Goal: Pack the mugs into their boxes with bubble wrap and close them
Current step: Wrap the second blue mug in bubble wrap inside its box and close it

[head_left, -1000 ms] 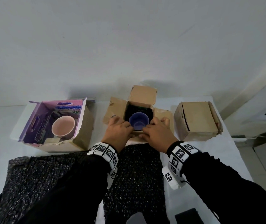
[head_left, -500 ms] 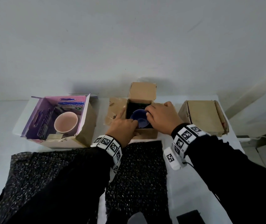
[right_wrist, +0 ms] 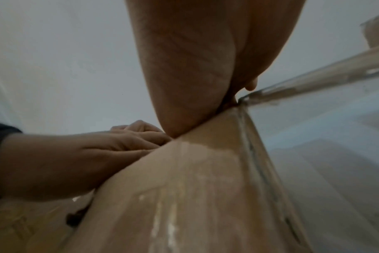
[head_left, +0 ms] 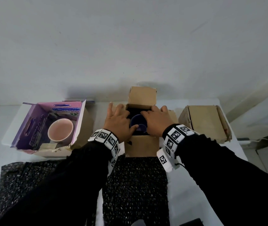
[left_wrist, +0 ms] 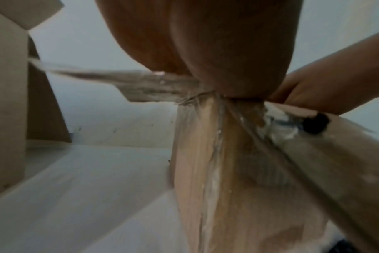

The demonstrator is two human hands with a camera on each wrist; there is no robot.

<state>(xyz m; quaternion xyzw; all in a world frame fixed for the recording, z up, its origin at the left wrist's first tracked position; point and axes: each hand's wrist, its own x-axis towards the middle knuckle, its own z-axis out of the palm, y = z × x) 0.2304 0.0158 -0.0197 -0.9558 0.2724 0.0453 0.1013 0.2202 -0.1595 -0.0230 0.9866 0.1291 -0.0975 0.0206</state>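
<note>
Since a second ago, both my hands have gone from the near edge of the middle box to its top: side flaps now under the palms.

Head view. Middle box [head_left: 141, 145], brown card, far flap upright, near flap hanging toward me. Blue mug [head_left: 138, 124] inside, upright, dark bubble wrap around it. Left hand [head_left: 117, 122]: fingers spread and fairly straight over the left flap, thumb at the mug's rim; nothing gripped. Right hand [head_left: 156, 122]: flat, fingers extended over the right flap; nothing gripped. Pink mug [head_left: 60, 130] in the open purple box [head_left: 32, 126], left. Closed box [head_left: 205, 120], right. Bubble wrap sheet [head_left: 135, 185] on the table [head_left: 211, 163], near side.

Left wrist view. Blurred; heel of palm bearing on the box corner.

Right wrist view. Blurred; palm pressing the box's top edge, left hand visible across it.

Risk, my judgement: mug rim looks proud of the opening, so the flaps may catch on it and crease; uneven pressure could skid the box.
</note>
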